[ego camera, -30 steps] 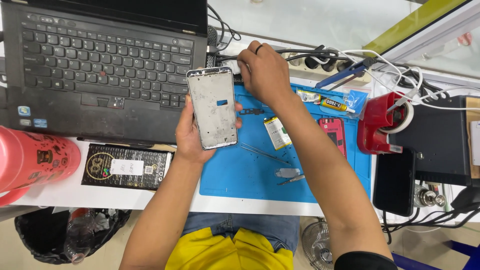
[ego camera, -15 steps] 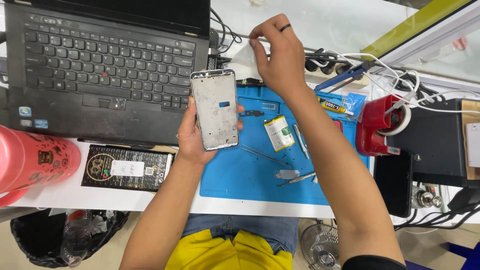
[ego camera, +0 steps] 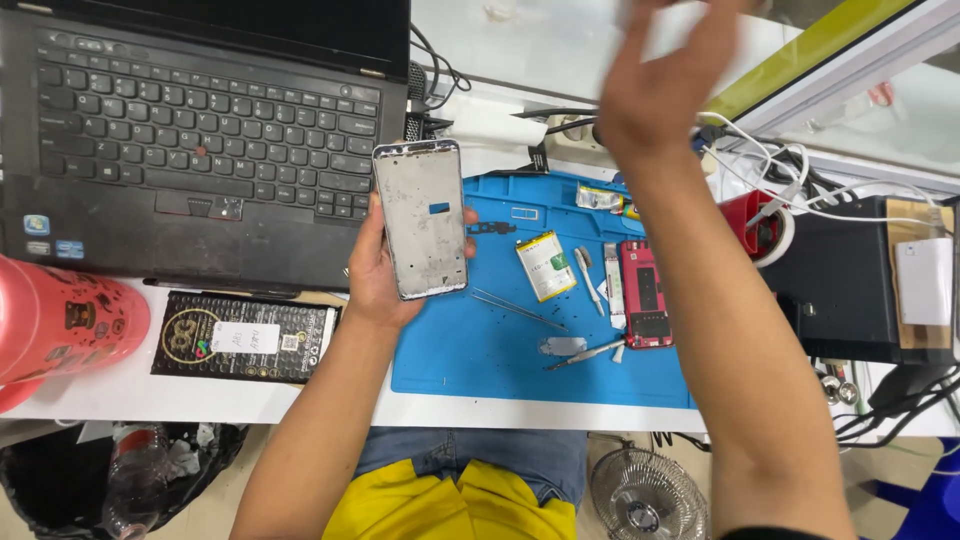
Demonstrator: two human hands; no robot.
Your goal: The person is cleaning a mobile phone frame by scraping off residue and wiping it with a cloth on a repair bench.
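My left hand grips a stripped silver phone frame, held upright over the left edge of the blue work mat. My right hand is raised high toward the back of the desk. It is blurred, and its fingertips run off the top edge, so what it holds is hidden. On the mat lie a small battery, a red phone body with its board exposed, thin tweezers and small metal parts.
A black laptop sits at the left, with a pink bottle and a flat black box in front of it. White cables, a red tape roll and a black box crowd the right. A small fan stands below the desk.
My right hand has lifted off the mat and swung up and to the right toward the back of the desk. My left hand keeps the phone frame nearly still.
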